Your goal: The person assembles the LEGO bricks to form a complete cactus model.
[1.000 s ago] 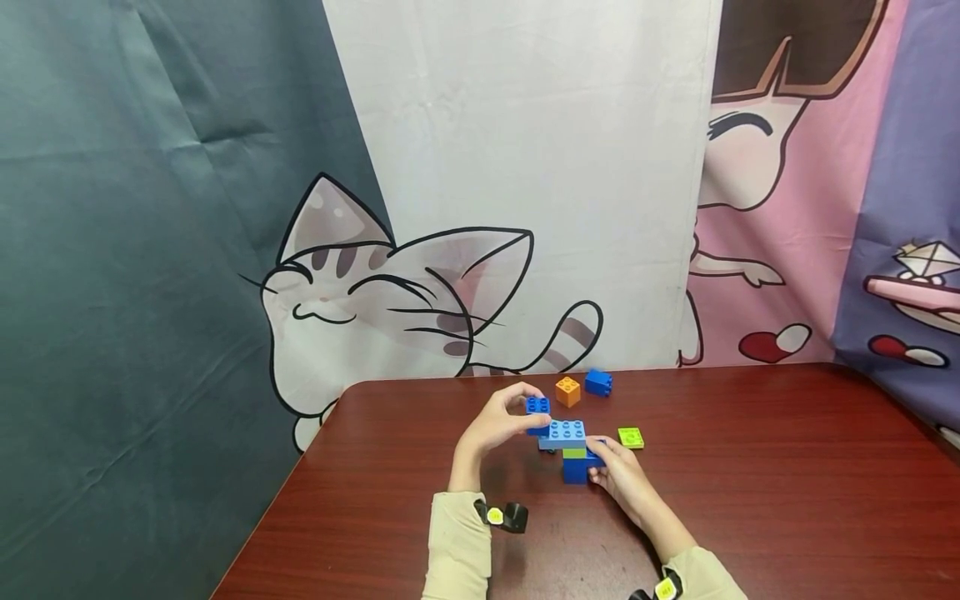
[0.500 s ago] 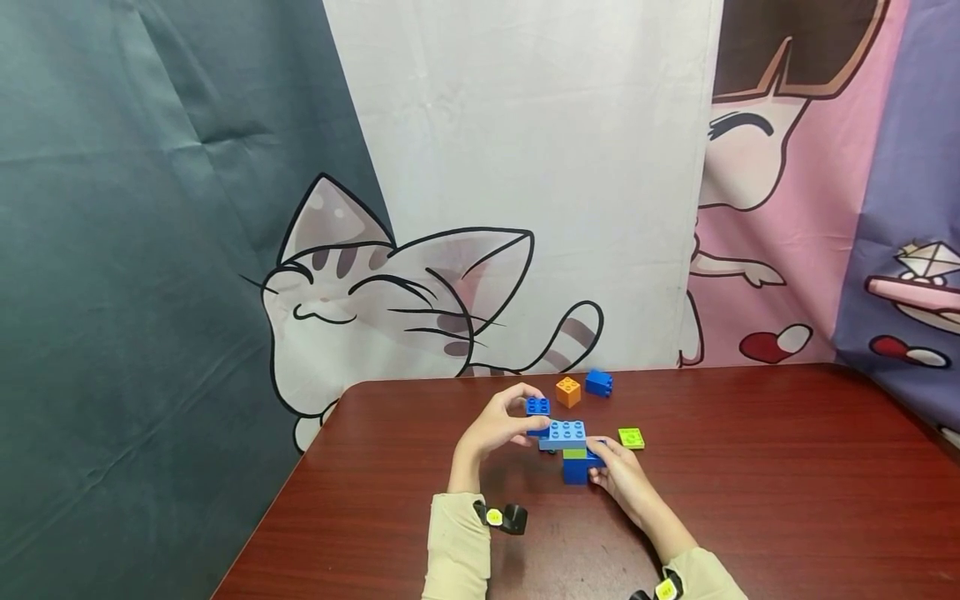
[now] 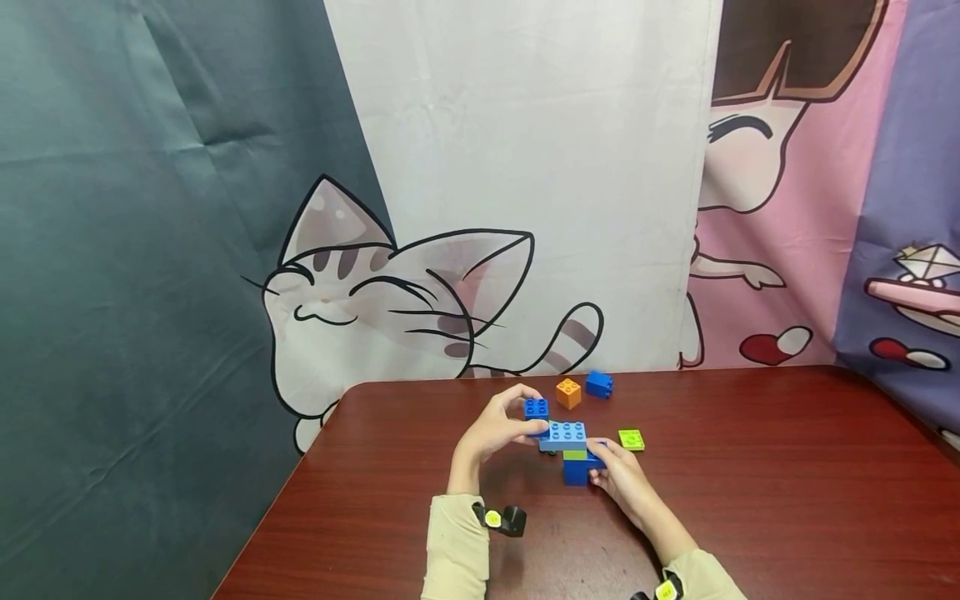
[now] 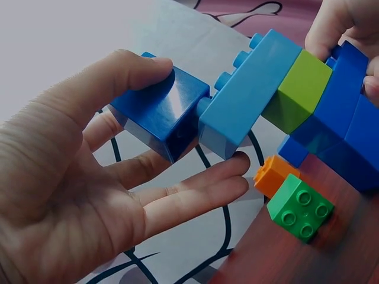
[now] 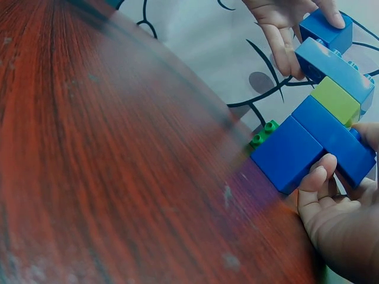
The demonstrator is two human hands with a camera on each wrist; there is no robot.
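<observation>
My left hand [image 4: 112,160] pinches a dark blue two-by-two toy brick [image 4: 163,106] between thumb and fingers. That brick meets the studded top of a light blue brick [image 4: 251,89] at one end; whether it is pressed fully down I cannot tell. Under the light blue brick comes a lime green brick [image 5: 336,100], then a long dark blue brick [image 5: 334,139] and a square dark blue brick [image 5: 288,154], all joined in one stack. My right hand [image 5: 346,216] grips the long dark blue brick by its free end, thumb and fingers on opposite sides. Both hands hold the stack above the table.
On the brown table [image 3: 750,467] stand an orange brick [image 3: 568,393] and a blue brick [image 3: 599,384] behind the hands. A flat lime green plate [image 3: 632,440] lies to the right. A green brick [image 4: 301,208] is mostly hidden behind the stack in the head view. Cartoon curtains hang beyond the table.
</observation>
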